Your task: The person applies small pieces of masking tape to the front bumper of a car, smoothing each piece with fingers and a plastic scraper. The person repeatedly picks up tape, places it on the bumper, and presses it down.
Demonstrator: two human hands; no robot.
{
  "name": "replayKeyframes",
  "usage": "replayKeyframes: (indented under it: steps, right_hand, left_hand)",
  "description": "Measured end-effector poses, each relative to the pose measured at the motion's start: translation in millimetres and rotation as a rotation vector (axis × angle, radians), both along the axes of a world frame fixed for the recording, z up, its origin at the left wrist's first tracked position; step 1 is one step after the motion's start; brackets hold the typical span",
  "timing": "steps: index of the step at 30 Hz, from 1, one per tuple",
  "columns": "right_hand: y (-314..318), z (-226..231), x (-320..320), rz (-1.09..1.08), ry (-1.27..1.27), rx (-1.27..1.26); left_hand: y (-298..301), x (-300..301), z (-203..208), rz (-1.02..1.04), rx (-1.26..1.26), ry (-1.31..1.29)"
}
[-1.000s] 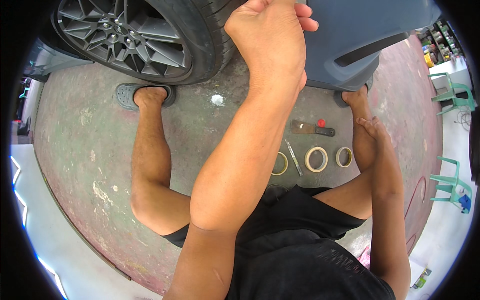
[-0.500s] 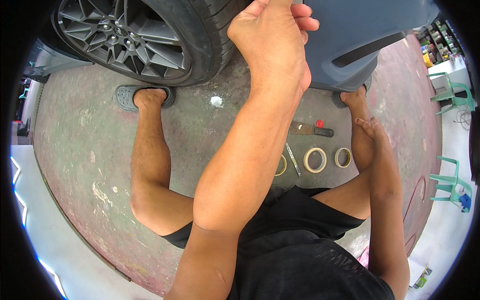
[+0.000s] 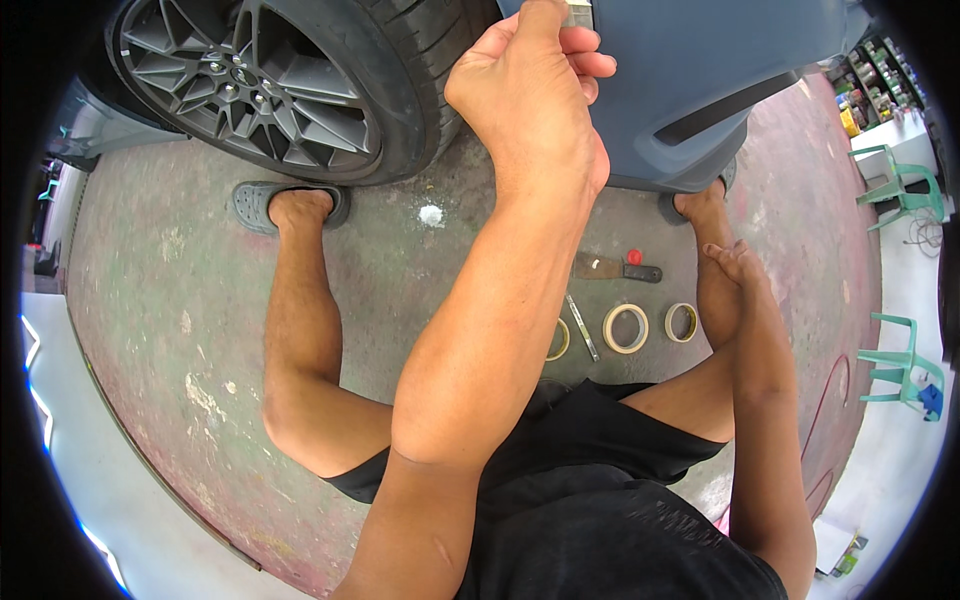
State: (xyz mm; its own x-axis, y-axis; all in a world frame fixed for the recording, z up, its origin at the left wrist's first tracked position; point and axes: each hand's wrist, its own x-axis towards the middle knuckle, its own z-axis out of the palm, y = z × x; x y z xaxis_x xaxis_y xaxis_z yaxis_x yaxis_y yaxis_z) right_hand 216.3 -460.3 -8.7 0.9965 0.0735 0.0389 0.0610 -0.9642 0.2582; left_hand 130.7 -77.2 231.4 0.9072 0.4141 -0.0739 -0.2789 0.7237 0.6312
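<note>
My left hand (image 3: pixel 535 85) is raised at the top, closed on a small pale, flat-faced piece (image 3: pixel 580 14). Only a bit of this piece shows between thumb and fingers; its kind is unclear. The hand is in front of a blue-grey car bumper (image 3: pixel 690 60); whether the piece touches the panel is hidden. Left of the hand stands the car's tyre (image 3: pixel 425 85) on a dark spoked wheel (image 3: pixel 245 75). My right hand (image 3: pixel 735 262) lies on my right shin with its fingers stretched out, holding nothing.
On the floor between my legs lie a putty knife (image 3: pixel 620 268), a red round cap (image 3: pixel 634 257), a slim light-coloured cutter-like tool (image 3: pixel 582 328) and tape rolls (image 3: pixel 626 328), one partly behind my left arm. Green plastic chairs (image 3: pixel 905 370) and shelves (image 3: pixel 885 75) stand at the right.
My left hand has come slightly down and left, so the pale piece now shows in it. The view has shifted a little. My right hand stays on the shin.
</note>
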Motion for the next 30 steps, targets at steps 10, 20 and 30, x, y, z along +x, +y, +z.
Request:
replayKeyframes:
  steps: [10,20,30]
  right_hand:
    - [104,144,-98,-0.258,-0.195,1.043]
    - [291,251,-93,0.096,-0.205,1.959]
    - [325,256,-93,-0.005,-0.228,2.197]
  left_hand:
    - [1,-3,6,0.021,0.043,-0.01]
    - [10,-6,20,0.025,0.042,0.057]
    - [17,-8,17,-0.052,0.046,0.042]
